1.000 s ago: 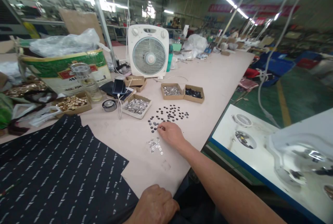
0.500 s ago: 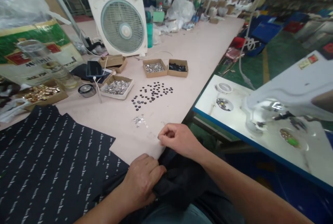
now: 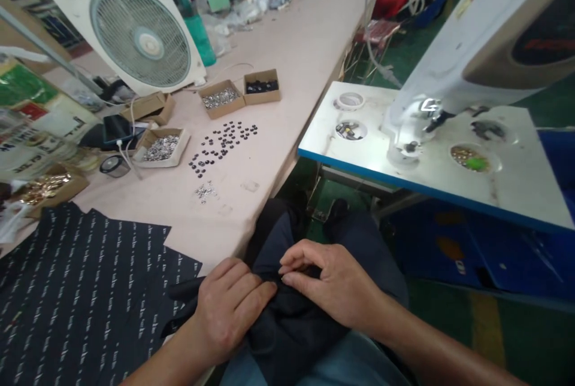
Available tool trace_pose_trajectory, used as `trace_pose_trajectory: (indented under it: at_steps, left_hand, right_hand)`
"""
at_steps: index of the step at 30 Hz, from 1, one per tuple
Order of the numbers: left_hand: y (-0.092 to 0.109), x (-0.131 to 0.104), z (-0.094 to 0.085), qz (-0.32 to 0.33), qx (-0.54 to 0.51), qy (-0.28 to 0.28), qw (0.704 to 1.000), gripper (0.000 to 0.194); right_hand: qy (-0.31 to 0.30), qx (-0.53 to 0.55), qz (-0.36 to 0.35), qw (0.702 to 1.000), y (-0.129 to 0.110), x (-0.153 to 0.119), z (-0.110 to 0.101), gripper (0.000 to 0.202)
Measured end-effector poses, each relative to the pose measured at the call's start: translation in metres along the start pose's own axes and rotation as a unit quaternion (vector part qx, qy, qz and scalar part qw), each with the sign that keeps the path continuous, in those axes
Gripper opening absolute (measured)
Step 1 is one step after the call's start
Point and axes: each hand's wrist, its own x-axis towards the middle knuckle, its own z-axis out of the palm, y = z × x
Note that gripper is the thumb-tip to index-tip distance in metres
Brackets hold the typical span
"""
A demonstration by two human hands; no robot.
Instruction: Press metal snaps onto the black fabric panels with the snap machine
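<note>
Bunched dark cloth (image 3: 287,326) lies over my lap. My left hand (image 3: 233,305) is closed on it, thumb pressing along a fold. Just to the right, my right hand (image 3: 327,281) is in a pinch close above the cloth, near the left thumb. A tiny dark piece shows at its fingertips, seemingly a small black snap button; the fingers hide most of it. Loose black snap buttons (image 3: 220,149) are scattered on the table, with small silver snap parts (image 3: 205,192) nearer me. Black cloth with white lettering (image 3: 90,290) spreads over the table at left.
Small boxes hold silver parts (image 3: 162,148), more silver parts (image 3: 220,97), black pieces (image 3: 262,85) and gold-coloured parts (image 3: 47,187). A white fan (image 3: 146,45) stands behind them. At right is a white machine (image 3: 431,99) on a blue-edged table (image 3: 359,158).
My right hand has come down from beside the table edge to the cloth next to my left hand. The view has turned right and down, showing more of the machine table.
</note>
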Motion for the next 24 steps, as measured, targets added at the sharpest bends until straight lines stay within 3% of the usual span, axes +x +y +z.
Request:
trace_pose_trajectory:
  at_steps: [8,19,24]
  left_hand:
    - [0.013,0.010,-0.001,0.004,0.003,0.001,1.000,0.021]
    - [0.015,0.013,0.003,-0.019,-0.026,-0.020,0.999,0.021]
    - [0.015,0.012,0.006,-0.058,-0.056,-0.022,0.997,0.018]
  right_hand:
    - [0.017,-0.063,-0.054,0.996,0.011,-0.016,-0.003,0.026]
    - [0.025,-0.233,-0.174,0.956,0.008,-0.025,-0.007,0.018]
    - [-0.015,-0.291,-0.185,0.938,-0.001,-0.028,-0.011,0.028]
